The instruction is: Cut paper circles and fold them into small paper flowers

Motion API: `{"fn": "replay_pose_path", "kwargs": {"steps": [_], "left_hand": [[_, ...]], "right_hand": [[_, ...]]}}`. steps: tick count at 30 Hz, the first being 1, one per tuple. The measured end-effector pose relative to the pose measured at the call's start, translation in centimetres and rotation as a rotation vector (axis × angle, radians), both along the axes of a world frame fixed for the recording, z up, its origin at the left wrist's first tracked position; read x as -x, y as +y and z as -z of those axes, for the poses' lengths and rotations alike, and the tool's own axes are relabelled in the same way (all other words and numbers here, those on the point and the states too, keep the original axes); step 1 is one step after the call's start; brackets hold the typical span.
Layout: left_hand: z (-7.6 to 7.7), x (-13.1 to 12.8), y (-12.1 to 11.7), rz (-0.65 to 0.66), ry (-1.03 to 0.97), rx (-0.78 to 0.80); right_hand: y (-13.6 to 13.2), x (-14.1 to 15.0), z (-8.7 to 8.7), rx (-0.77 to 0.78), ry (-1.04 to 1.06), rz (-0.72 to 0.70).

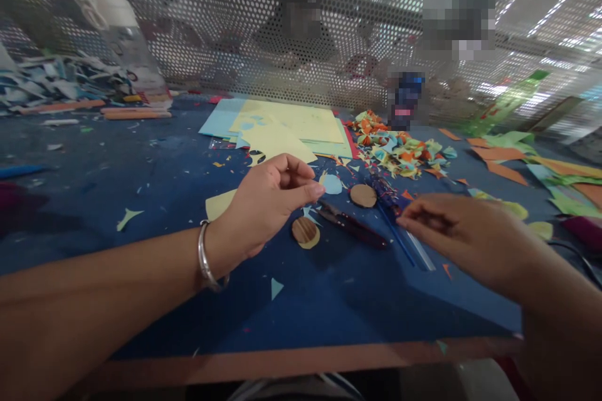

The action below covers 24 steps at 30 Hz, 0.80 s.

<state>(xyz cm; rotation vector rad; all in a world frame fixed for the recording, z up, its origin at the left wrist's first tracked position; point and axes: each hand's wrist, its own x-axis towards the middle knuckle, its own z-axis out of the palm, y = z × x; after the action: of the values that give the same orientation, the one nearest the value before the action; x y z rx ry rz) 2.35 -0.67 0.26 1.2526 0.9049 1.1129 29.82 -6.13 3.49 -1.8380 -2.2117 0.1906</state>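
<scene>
My left hand [270,203], a bangle at its wrist, hovers over the table with thumb and fingertips pinched together. What they hold, if anything, I cannot make out. Just past its fingertips lies a light blue paper circle [333,184]. My right hand [463,232] is also closed in a pinch, its contents hidden, near a blue stick [399,238] and a clear tube [422,252]. Between the hands lie a dark pair of snips [355,225], a round brown disc [363,195], and a striped wooden disc [303,230] partly over a yellow paper circle [312,242].
Stacked coloured paper sheets [291,119] lie ahead, beside a heap of folded paper pieces [399,147]. A water bottle [136,56] stands back left. Orange and green strips [503,153] lie right. Behind a perforated metal screen [211,25] are other people.
</scene>
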Motion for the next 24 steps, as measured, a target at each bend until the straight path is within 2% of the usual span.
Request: {"fn": "replay_pose_path", "kwargs": {"steps": [5,11,17,24], "left_hand": [[0.0,-0.2,-0.2,0.013,0.017,0.0],[0.0,0.0,-0.5,0.043,0.042,-0.002],[0.3,-0.1,-0.5,0.076,0.043,0.027],[0.3,-0.2,-0.5,0.092,0.041,0.025]], "right_hand": [[-1.4,0.4,1.7,0.114,-0.244,0.107],[-1.7,1.7,2.0,0.157,-0.187,0.16],[-2.6,2.7,2.4,0.2,0.091,-0.035],[-2.3,2.1,2.3,0.066,-0.02,-0.185]]}}
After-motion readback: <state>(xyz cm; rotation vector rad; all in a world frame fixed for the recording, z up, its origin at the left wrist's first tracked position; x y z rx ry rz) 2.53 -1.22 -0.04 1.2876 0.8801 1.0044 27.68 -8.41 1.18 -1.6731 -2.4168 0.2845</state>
